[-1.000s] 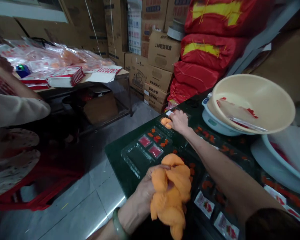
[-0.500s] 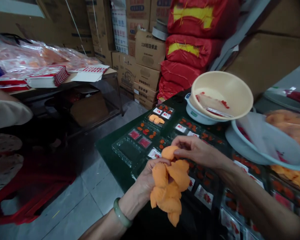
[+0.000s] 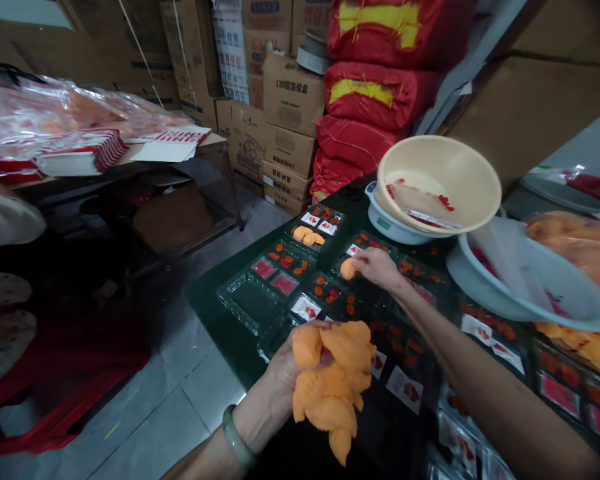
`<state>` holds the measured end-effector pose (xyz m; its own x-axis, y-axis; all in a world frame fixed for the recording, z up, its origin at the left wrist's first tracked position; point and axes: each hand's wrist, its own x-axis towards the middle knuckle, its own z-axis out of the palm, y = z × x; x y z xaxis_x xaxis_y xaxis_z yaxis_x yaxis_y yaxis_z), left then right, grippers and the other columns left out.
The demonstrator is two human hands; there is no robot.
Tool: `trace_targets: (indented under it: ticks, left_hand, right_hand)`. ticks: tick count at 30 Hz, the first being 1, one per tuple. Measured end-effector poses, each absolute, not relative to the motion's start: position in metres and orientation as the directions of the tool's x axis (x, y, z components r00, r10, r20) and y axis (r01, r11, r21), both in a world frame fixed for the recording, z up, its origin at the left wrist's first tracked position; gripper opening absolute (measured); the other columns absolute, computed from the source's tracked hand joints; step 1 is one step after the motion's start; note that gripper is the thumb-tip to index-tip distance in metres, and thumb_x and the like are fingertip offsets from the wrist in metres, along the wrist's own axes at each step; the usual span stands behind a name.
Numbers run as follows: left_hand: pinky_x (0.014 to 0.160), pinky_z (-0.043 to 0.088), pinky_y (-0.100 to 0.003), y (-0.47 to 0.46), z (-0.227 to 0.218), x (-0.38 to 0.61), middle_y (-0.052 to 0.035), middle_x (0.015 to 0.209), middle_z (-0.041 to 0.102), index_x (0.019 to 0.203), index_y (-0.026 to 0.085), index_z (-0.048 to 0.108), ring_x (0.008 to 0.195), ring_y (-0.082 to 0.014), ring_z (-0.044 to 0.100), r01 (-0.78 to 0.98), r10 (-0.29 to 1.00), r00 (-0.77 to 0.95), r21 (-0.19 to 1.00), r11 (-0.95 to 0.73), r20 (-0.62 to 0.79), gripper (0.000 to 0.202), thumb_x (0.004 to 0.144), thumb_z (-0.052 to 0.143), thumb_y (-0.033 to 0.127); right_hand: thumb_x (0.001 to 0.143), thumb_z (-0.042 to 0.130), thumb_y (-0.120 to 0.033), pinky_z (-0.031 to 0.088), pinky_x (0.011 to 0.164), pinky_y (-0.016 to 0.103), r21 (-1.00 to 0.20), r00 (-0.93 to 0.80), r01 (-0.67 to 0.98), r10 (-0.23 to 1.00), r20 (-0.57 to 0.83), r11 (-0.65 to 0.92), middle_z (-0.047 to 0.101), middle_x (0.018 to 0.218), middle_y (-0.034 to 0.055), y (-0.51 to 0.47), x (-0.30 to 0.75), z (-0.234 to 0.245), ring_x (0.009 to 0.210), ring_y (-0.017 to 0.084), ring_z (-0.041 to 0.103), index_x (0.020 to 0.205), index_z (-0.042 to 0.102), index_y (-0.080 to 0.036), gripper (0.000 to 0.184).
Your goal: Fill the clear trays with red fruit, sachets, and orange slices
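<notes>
My left hand [image 3: 287, 373], with a green jade bangle [image 3: 237, 445] on its wrist, grips a soft bunch of orange slices [image 3: 330, 390]. My right hand [image 3: 379, 268] is farther forward over the dark green table [image 3: 205, 313], pinching a single orange slice [image 3: 348, 269] against a clear plastic tray [image 3: 365, 257]. Several such trays hold small orange-red bits and red-and-white labels. One clear tray [image 3: 316, 223] at the back has orange slices [image 3: 305, 234] in it.
A cream bowl [image 3: 437, 183] sits on a white scale [image 3: 386, 218], and a tilted white basin [image 3: 530, 280] leans beside orange slices [image 3: 575, 233]. Cardboard boxes [image 3: 290, 97] and red sacks [image 3: 380, 87] stand behind. A sleeved arm [image 3: 5, 220] and a red stool [image 3: 65, 393] are at left.
My right hand has left the bunch and moved forward over a tray, carrying one orange slice. The view has shifted slightly, so everything sits a little farther left.
</notes>
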<state>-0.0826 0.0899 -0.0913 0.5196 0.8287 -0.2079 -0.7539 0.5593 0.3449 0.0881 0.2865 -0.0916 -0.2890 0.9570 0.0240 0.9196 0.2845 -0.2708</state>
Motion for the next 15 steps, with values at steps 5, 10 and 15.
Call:
trace_targets:
  ticks: [5, 10, 15]
  left_hand:
    - [0.072, 0.051, -0.039, 0.096, -0.091, -0.09, -0.0039, 0.088, 0.064, 0.094, 0.019, 0.054, 0.077, -0.0224, 0.063, -0.811, 0.894, 0.348, 0.387, 0.438, -0.28, 0.045, 0.056, 0.078, 0.022]
    - [0.083, 0.047, -0.048, 0.097, -0.089, -0.094, -0.0032, 0.084, 0.066, 0.096, 0.019, 0.055, 0.084, -0.0274, 0.063, -0.817, 0.884, 0.362, 0.354, 0.454, -0.297, 0.046, 0.055, 0.075, 0.021]
    - [0.083, 0.047, -0.046, 0.095, -0.091, -0.083, -0.0036, 0.08, 0.068, 0.088, 0.016, 0.056, 0.08, -0.0267, 0.064, -0.796, 0.867, 0.438, 0.344, 0.497, -0.239, 0.037, 0.056, 0.074, 0.021]
  right_hand:
    - [0.077, 0.058, -0.021, 0.039, 0.086, 0.046, -0.186, -0.242, 0.944, 0.956, 0.166, 0.271, 0.057, 0.109, 0.0192, 0.268, 0.071, -0.089, 0.104, 0.033, 0.049, 0.108, 0.062, -0.014, 0.032]
    - [0.088, 0.045, -0.037, 0.048, 0.071, 0.031, -0.785, -0.44, 0.533, 0.896, 0.061, 0.316, 0.061, 0.094, 0.0073, 0.209, 0.082, -0.04, 0.081, 0.018, 0.059, 0.118, 0.053, -0.017, 0.037]
    - [0.082, 0.057, -0.033, 0.047, 0.065, 0.024, -0.857, -0.675, 0.362, 0.737, 0.029, 0.366, 0.063, 0.091, 0.0043, 0.156, 0.086, -0.01, 0.077, 0.014, 0.058, 0.101, 0.063, -0.017, 0.025]
